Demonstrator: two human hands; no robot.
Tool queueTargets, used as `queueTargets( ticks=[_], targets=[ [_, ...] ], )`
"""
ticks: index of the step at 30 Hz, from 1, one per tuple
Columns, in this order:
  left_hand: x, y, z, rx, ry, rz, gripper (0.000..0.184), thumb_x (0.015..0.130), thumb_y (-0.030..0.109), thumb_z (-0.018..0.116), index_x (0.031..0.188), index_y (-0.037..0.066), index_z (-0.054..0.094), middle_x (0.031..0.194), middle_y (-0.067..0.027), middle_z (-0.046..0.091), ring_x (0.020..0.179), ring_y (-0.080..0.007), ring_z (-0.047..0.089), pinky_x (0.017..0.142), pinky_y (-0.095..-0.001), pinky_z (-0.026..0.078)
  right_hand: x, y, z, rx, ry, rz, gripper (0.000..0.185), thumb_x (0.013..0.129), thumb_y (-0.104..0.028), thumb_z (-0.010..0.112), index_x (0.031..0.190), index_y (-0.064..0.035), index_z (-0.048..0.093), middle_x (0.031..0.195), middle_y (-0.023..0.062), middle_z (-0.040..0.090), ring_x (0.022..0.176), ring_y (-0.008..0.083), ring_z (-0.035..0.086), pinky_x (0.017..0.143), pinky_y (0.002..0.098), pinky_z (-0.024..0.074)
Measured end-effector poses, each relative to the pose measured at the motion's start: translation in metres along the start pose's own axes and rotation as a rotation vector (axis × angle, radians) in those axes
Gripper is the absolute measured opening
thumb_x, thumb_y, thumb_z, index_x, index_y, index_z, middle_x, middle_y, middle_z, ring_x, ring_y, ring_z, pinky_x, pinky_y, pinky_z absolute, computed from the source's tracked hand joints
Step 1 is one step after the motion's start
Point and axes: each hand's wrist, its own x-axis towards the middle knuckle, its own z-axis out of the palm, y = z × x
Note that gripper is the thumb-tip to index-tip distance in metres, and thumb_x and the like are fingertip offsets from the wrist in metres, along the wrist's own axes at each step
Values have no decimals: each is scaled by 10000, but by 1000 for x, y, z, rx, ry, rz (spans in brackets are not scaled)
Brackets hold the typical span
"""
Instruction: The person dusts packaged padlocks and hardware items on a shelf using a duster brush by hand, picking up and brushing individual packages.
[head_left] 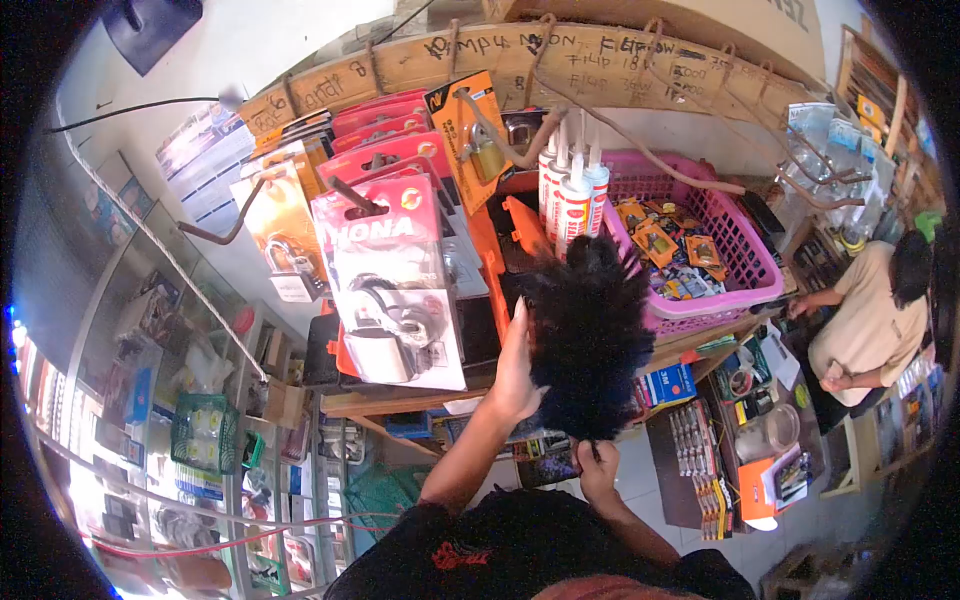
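Note:
A bushy black duster (590, 335) is upright in front of my chest, below the sealant tubes (573, 195). My right hand (597, 470) is closed around its lower end, where the handle is mostly hidden. My left hand (518, 370) is raised at the duster's left side, its palm toward the black fibres; the fingers are partly hidden behind them. Left of that hand hang padlocks in pink and white packs (395, 290). Right of the duster, a pink basket (755, 270) holds many small sachets.
A wooden board (400, 65) with metal hooks crosses the top. Glass shelves with goods stand at the left. Another person (870, 310) in a beige shirt is at the right, beside a dark table (665, 490) with packaged goods. A rope (170, 250) hangs at the left.

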Motion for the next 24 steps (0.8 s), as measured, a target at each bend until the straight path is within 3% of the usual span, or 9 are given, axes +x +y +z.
queueTargets(
  ticks=[2,6,11,14,16,19,20,21,24],
  targets=[
    [-2,0,4,77,-4,92,576,995,498,331,1327,57,494,1256,-102,590,1146,-260,571,1024,-418,426,-3,-1,2,-14,-42,-18,455,983,-289,510,606,-34,508,546,-9,466,499,95,422,463,287,303],
    [11,4,-17,-291,-303,-55,591,1000,489,321,1321,22,491,1258,-128,586,1141,-268,572,1024,-407,425,-26,44,-5,-143,-137,-106,468,999,-339,471,642,-41,522,556,-4,473,495,100,424,463,297,309],
    [2,1,-14,-108,-84,-41,584,1000,498,319,1310,38,503,1258,-109,588,1138,-249,572,1020,-400,424,-31,3,-1,-25,-69,108,453,995,-347,483,662,-41,517,571,7,472,493,107,413,456,302,298],
    [-5,3,-13,-6,-5,-45,577,999,507,310,1318,64,497,1278,-104,571,1158,-250,556,1013,-402,422,-40,26,-6,-121,-96,-64,478,988,-279,501,572,-52,434,515,13,454,462,117,418,443,294,293],
    [27,-5,-37,-214,-571,-123,585,999,510,297,1329,66,485,1286,-100,566,1165,-246,549,1014,-396,416,-46,14,-6,-289,-187,-266,503,987,-192,491,521,-72,345,491,20,426,445,119,399,432,283,273],
    [19,-5,-39,-434,-649,7,613,989,515,300,1357,41,428,1317,-133,530,1197,-295,519,1019,-421,403,-54,43,-12,-96,-106,-76,490,984,-187,496,530,-65,356,499,24,427,432,119,383,423,289,261],
    [11,-6,-43,-275,-385,49,589,999,485,303,1376,41,394,1336,-144,508,1209,-297,511,1026,-427,401,-48,-7,-1,132,-43,161,495,983,-207,505,534,-52,367,509,23,440,427,118,379,413,292,262],
    [6,-5,-46,-116,-119,87,568,1009,455,306,1395,42,359,1355,-156,486,1220,-299,504,1034,-433,399,-49,-4,-2,74,-79,95,488,983,-209,508,543,-54,364,511,24,440,431,114,379,414,289,264],
    [24,-3,-47,-226,-568,-28,632,987,522,278,1368,36,413,1324,-166,515,1180,-316,526,1016,-427,409,-49,6,-12,-164,-220,-162,441,977,-214,525,594,-50,380,514,22,433,447,100,382,421,279,282]
  ],
)
